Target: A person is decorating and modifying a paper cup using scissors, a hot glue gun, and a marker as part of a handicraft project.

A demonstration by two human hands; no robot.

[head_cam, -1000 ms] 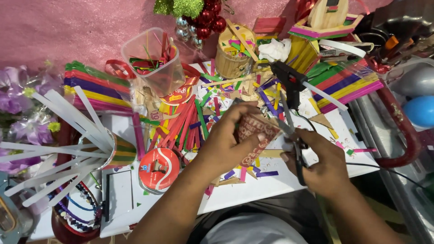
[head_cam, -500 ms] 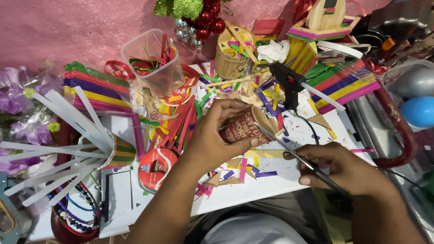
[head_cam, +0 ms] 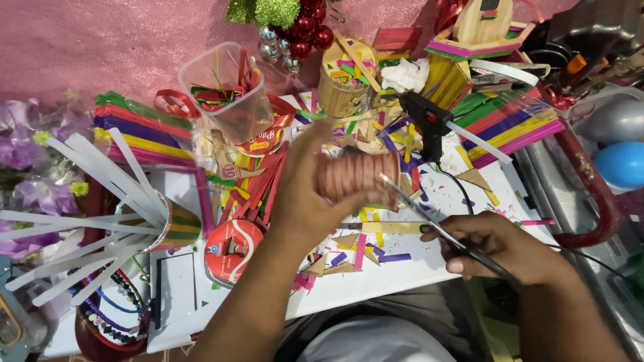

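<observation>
My left hand [head_cam: 305, 194] grips a red printed paper cup [head_cam: 359, 175], held on its side above the white board [head_cam: 376, 278]; the cup is motion-blurred. My right hand [head_cam: 500, 245] holds a pair of scissors [head_cam: 419, 213] by the handles, blades pointing up-left, with the tip close to the cup's lower right edge. Whether the blades touch the cup is unclear. Small cardboard and coloured stick offcuts [head_cam: 349, 251] lie on the board beneath both hands.
A black glue gun [head_cam: 429, 121] lies behind the cup. A clear plastic jug [head_cam: 228, 90], stacks of coloured sticks [head_cam: 144, 131], a wooden stick basket [head_cam: 345, 84], a red tape roll [head_cam: 235, 248] and a cup with white paper strips [head_cam: 168, 221] surround the board.
My left hand has turned the cup from tilted to lying on its side and raised it slightly. My right hand with the scissors drew back from the cup to the lower right.
</observation>
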